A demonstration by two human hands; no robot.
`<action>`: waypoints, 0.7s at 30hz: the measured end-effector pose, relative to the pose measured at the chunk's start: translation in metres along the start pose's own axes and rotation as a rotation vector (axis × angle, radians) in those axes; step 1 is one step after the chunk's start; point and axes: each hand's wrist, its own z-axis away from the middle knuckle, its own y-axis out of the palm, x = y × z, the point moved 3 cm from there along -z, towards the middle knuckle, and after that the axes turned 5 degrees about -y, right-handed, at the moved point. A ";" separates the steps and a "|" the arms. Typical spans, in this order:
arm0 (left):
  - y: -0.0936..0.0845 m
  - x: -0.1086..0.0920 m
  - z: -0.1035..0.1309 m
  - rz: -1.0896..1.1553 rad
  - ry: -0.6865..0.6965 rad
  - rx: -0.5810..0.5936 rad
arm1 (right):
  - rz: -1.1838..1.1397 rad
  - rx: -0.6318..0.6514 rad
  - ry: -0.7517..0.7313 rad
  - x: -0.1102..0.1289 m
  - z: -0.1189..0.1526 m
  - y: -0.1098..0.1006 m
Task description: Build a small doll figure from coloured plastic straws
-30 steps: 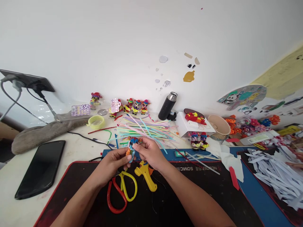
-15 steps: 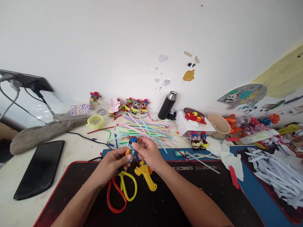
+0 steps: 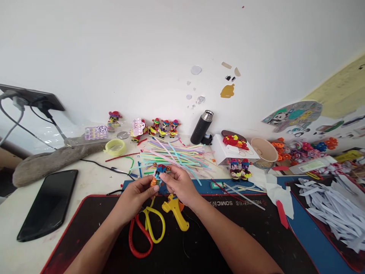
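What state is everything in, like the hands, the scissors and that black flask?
Left hand: closed on the figure
Right hand: closed on the figure
Figure: held in both hands
Scissors: handles spread, blades hidden
Yellow glue gun: lying down
Black flask: standing, outer cap off
Black-screened device: lying flat, screen dark
Colored stems: loose heap

"What stands behind the white bench [image 3: 94, 182]?"

"A pale wall [image 3: 128, 57], evenly lit, with a mustard sticker [image 3: 227, 91] right of the middle."

"And to the sides?"

"A dark socket panel [image 3: 31, 96] on the left. On the right, a yellowish sheet [image 3: 342, 87], perhaps paper, rises above a panda picture [image 3: 293, 116]."
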 end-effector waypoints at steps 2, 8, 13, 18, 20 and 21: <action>0.001 -0.002 0.000 0.011 -0.003 -0.009 | 0.001 0.004 0.002 0.000 0.000 0.000; -0.001 -0.001 -0.001 0.047 0.001 -0.029 | -0.079 -0.043 0.001 -0.004 0.002 -0.002; -0.004 0.006 -0.001 0.039 0.018 -0.094 | -0.060 -0.077 0.000 -0.005 0.008 -0.006; -0.005 0.014 0.000 -0.070 0.075 -0.191 | -0.020 -0.104 0.016 -0.004 0.015 -0.012; -0.006 0.016 0.000 -0.140 0.128 -0.232 | -0.005 -0.112 0.014 -0.004 0.017 -0.013; -0.006 0.016 0.001 -0.183 0.161 -0.256 | 0.000 -0.116 0.014 -0.005 0.018 -0.014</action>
